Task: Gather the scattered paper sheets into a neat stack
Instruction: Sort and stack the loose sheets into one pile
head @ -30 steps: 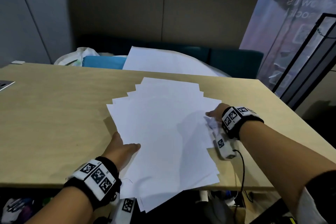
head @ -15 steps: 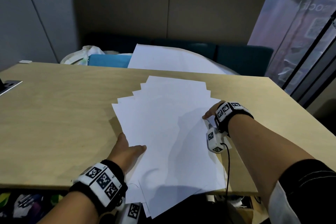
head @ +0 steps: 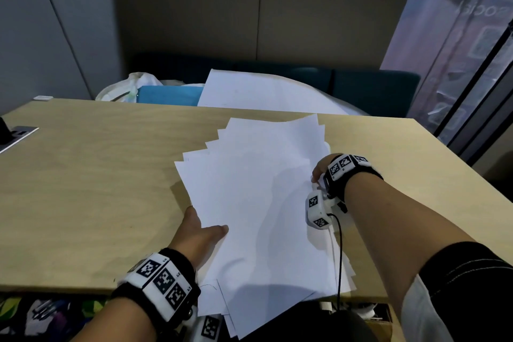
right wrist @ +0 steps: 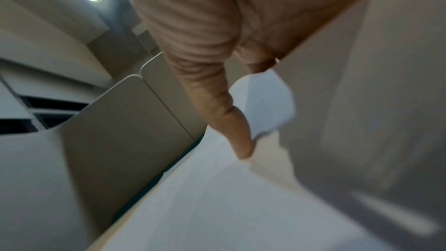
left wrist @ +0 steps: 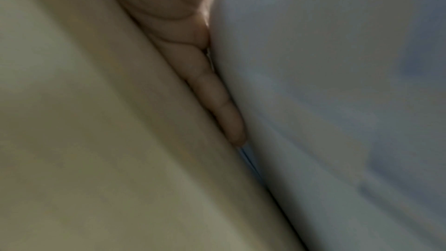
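Observation:
Several white paper sheets (head: 255,203) lie fanned on the wooden table (head: 83,189), their near ends hanging over the front edge. My left hand (head: 205,228) holds the pile's left edge, thumb on top and fingers hidden beneath. In the left wrist view a straight finger (left wrist: 217,102) lies between the table (left wrist: 72,140) and the raised paper (left wrist: 337,102). My right hand (head: 319,172) grips the right edge, and the far right corner curls up. In the right wrist view a finger (right wrist: 231,125) presses a curled bit of paper (right wrist: 265,102).
Behind the table are a large white sheet (head: 263,91), a blue item (head: 166,94), a white bag (head: 133,86) and a dark teal sofa (head: 374,91). A metal panel (head: 16,133) sits at the table's left edge. A black frame (head: 472,91) stands at the right.
Both hands have drawn closer together, and the fanned sheets overlap more tightly. The right side and far corner of the pile have lifted off the table.

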